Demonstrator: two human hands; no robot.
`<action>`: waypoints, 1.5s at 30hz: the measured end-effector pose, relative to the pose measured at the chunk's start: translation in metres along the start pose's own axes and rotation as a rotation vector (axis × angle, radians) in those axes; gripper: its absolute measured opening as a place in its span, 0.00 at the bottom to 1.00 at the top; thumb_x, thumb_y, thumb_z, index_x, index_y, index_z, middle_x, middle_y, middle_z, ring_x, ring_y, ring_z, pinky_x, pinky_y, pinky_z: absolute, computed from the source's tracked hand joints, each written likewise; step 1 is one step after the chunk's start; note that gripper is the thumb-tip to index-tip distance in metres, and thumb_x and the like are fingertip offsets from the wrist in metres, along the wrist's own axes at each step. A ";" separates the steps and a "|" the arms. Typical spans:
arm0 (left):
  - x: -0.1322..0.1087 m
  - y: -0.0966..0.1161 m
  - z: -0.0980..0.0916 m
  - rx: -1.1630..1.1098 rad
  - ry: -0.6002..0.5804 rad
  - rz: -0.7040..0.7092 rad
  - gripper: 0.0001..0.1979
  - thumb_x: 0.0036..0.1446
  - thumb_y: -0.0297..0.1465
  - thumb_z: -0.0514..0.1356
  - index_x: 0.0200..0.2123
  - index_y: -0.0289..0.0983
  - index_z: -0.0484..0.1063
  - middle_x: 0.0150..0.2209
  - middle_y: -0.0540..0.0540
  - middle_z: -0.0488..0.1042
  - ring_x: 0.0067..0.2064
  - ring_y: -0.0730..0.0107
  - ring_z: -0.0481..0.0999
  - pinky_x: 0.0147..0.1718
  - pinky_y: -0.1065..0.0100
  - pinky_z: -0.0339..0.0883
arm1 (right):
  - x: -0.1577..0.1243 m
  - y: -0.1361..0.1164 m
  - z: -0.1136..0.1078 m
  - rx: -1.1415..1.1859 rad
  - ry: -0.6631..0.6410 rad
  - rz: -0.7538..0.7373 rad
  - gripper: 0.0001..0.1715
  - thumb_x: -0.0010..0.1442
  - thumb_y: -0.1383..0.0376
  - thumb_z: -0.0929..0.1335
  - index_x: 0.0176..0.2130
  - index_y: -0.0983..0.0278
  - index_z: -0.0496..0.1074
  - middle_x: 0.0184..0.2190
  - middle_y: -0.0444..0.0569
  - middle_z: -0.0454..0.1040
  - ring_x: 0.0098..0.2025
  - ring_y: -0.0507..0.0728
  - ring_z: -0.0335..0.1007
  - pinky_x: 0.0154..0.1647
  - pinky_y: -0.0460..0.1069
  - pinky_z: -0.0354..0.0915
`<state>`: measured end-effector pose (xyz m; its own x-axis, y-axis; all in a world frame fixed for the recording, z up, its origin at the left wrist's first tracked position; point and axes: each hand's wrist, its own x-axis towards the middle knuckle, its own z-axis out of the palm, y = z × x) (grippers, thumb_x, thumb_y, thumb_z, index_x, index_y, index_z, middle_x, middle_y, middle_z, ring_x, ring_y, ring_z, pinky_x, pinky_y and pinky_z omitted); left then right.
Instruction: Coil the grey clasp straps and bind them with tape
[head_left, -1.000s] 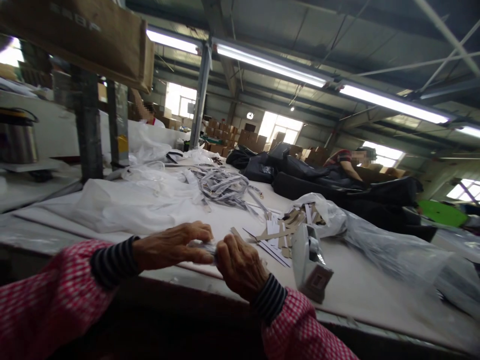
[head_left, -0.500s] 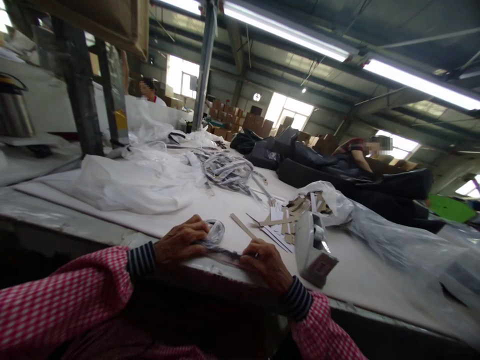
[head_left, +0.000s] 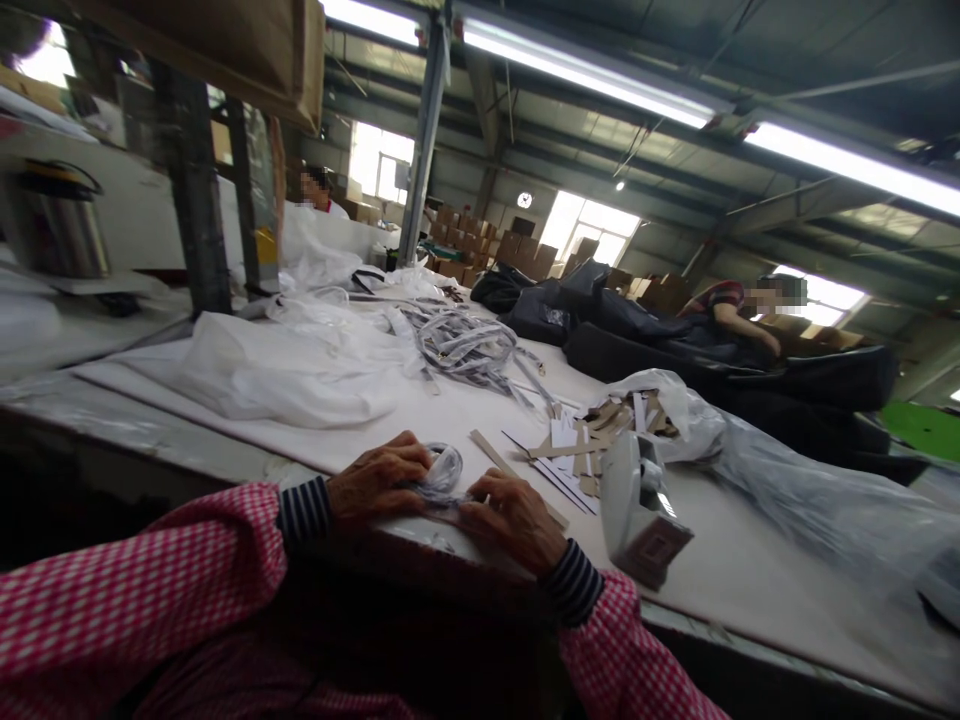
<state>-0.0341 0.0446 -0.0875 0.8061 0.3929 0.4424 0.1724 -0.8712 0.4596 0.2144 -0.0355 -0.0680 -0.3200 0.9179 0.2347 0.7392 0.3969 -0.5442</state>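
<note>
At the table's front edge lies a coiled strap (head_left: 444, 470), grey and shiny as if wrapped in clear plastic. My left hand (head_left: 381, 480) grips the coil from its left side, fingers curled over it. On the other side my right hand (head_left: 516, 512) has its fingers bent down onto the strap's near end, close to the coil. The fingertips of both hands are partly hidden. Just beyond my right hand lies a flat beige strip (head_left: 491, 455). A heap of similar grey straps (head_left: 469, 345) with small metal fittings lies farther back.
Right of my hands stands a white tape-dispenser-like object (head_left: 634, 510). Behind it, beige and white strips (head_left: 577, 445) spill from a clear plastic bag (head_left: 690, 420). White plastic sheeting (head_left: 285, 370) covers the left. Dark padded bundles (head_left: 675, 365) lie at the back, near another person (head_left: 731, 305).
My right hand has moved left along the strap, closer to the coil and my left hand. The stretched length between the hands is shorter. The view has shifted slightly.
</note>
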 end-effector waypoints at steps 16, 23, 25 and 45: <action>0.007 -0.010 -0.014 -0.132 -0.108 0.022 0.16 0.62 0.44 0.60 0.35 0.38 0.81 0.40 0.42 0.78 0.46 0.58 0.69 0.47 0.63 0.61 | 0.021 0.000 0.027 -0.242 0.082 -0.361 0.08 0.65 0.71 0.67 0.33 0.63 0.72 0.33 0.46 0.72 0.37 0.55 0.67 0.39 0.48 0.63; 0.010 -0.007 -0.015 -0.118 -0.144 0.019 0.12 0.61 0.41 0.62 0.34 0.39 0.80 0.40 0.44 0.78 0.45 0.58 0.68 0.47 0.63 0.62 | 0.030 0.011 0.024 -0.245 0.120 -0.301 0.19 0.62 0.65 0.72 0.52 0.59 0.69 0.50 0.50 0.70 0.50 0.58 0.66 0.48 0.51 0.67; 0.009 -0.007 -0.017 -0.065 -0.159 0.012 0.10 0.62 0.39 0.62 0.36 0.40 0.80 0.42 0.45 0.78 0.48 0.59 0.68 0.49 0.64 0.62 | 0.033 0.010 0.022 -0.258 0.065 -0.337 0.13 0.63 0.66 0.72 0.48 0.59 0.72 0.50 0.48 0.71 0.48 0.56 0.67 0.50 0.50 0.66; 0.013 0.009 0.026 0.373 0.001 -0.219 0.05 0.62 0.32 0.58 0.34 0.38 0.70 0.41 0.46 0.73 0.48 0.56 0.66 0.46 0.59 0.57 | 0.029 0.027 -0.028 -0.350 0.034 0.050 0.12 0.69 0.68 0.64 0.40 0.67 0.76 0.42 0.52 0.75 0.43 0.55 0.72 0.48 0.49 0.64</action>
<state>-0.0073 0.0339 -0.0977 0.7271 0.5806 0.3664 0.5323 -0.8138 0.2332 0.2418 0.0015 -0.0533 -0.2630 0.9332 0.2450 0.9135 0.3225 -0.2480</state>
